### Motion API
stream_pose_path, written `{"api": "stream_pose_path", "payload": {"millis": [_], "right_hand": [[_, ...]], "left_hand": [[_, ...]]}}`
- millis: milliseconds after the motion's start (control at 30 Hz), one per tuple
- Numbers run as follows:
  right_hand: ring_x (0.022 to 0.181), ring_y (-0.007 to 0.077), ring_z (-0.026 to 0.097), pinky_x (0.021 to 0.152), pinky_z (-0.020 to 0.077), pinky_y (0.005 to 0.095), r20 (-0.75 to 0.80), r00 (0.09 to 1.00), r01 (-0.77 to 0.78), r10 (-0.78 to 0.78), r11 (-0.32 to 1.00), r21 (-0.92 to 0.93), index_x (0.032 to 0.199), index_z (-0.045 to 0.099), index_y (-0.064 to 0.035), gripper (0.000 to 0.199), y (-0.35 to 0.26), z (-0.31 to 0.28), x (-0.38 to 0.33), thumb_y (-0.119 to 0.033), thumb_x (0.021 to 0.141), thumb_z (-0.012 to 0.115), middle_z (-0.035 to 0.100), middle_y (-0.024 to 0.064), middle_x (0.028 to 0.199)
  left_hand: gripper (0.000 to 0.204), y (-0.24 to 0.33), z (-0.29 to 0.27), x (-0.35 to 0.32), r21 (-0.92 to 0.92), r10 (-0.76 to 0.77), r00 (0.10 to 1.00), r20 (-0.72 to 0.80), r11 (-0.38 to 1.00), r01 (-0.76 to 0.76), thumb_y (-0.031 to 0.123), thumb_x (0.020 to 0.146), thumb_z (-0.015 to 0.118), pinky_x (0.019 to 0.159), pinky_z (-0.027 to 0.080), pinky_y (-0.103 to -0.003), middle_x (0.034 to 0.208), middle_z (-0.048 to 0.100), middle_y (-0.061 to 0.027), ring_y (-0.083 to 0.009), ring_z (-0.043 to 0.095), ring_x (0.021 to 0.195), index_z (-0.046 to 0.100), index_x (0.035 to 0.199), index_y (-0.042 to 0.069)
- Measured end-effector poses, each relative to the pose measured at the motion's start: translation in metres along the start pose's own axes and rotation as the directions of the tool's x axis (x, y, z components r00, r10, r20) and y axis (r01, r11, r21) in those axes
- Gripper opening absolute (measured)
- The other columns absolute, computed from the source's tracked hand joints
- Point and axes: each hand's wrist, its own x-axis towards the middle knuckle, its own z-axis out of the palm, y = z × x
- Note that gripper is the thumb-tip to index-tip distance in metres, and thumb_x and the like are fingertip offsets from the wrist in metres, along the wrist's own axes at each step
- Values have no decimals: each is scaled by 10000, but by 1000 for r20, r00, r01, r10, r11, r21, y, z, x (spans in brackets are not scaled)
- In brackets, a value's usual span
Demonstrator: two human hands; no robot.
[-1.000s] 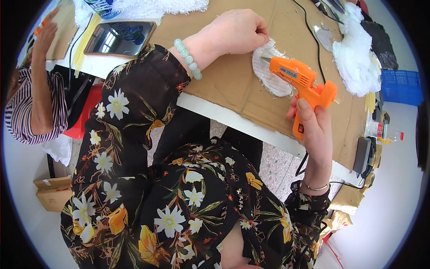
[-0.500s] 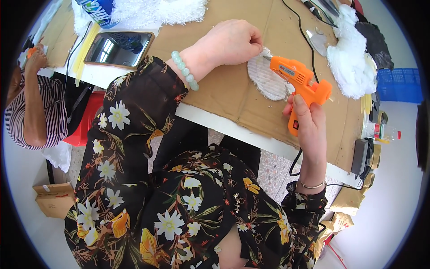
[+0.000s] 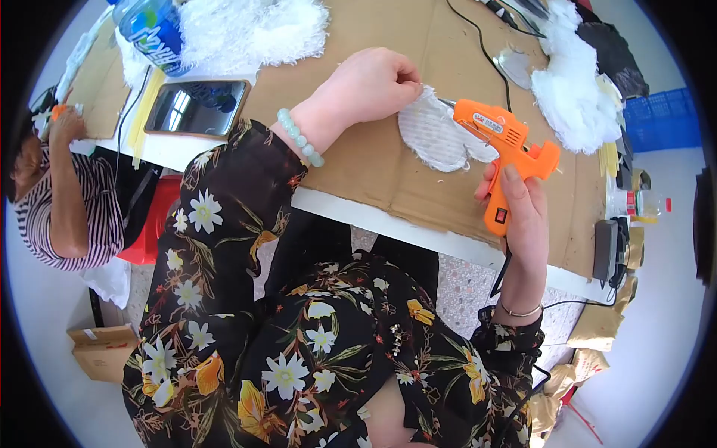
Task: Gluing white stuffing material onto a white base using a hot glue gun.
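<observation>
An orange hot glue gun [image 3: 497, 142] is gripped in my right hand [image 3: 523, 205], its metal nozzle pointing left at the upper edge of a white fabric piece [image 3: 433, 138]. That piece is rounded, with a ribbed surface and frayed rim, and lies flat on the cardboard [image 3: 351, 168]. My left hand [image 3: 377, 86] has its fingers closed in a pinch at the top edge of the white piece, close by the nozzle. Whether the fingertips hold that edge or something small is hidden.
Fluffy white fabric lies at the back left [image 3: 254, 30] and right [image 3: 571, 97]. A phone [image 3: 196, 110] and a blue-labelled bottle [image 3: 153, 37] stand left. A black cord [image 3: 485, 45] crosses the cardboard. Another person [image 3: 75, 194] works at far left. A black adapter [image 3: 605, 250] sits right.
The whole view has shifted a little, with the table's things lower. My left hand stays at the fabric's top edge, and the glue gun's nozzle remains beside it.
</observation>
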Motion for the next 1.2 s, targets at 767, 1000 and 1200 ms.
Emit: {"api": "stream_pose_path", "payload": {"millis": [767,1000,1200], "right_hand": [[988,265,617,900,536,433,-211,975,105,69,696,711,1130,534,11,355,21,-4,50,-322,1031,457,630,171,1034],[989,241,621,861,558,397,-217,971,85,100,703,706,1129,530,26,374,25,-4,51,-328,1031,457,632,170,1035],[958,224,643,854,557,339,-211,974,85,78,740,667,1141,529,32,388,25,2,54,-333,1026,463,644,159,1031]], "left_hand": [[230,5,-1,1,49,-84,996,-5,995,85,176,886,658,636,469,-246,744,664,-26,-67,564,683,695,967,-36],[263,11,7,0,83,-86,995,-43,993,89,237,846,633,634,506,-324,708,679,-120,-205,647,649,721,938,7],[251,19,6,-6,197,-70,998,1,978,68,238,851,597,647,514,-361,675,658,-149,-281,648,646,731,911,34]]}}
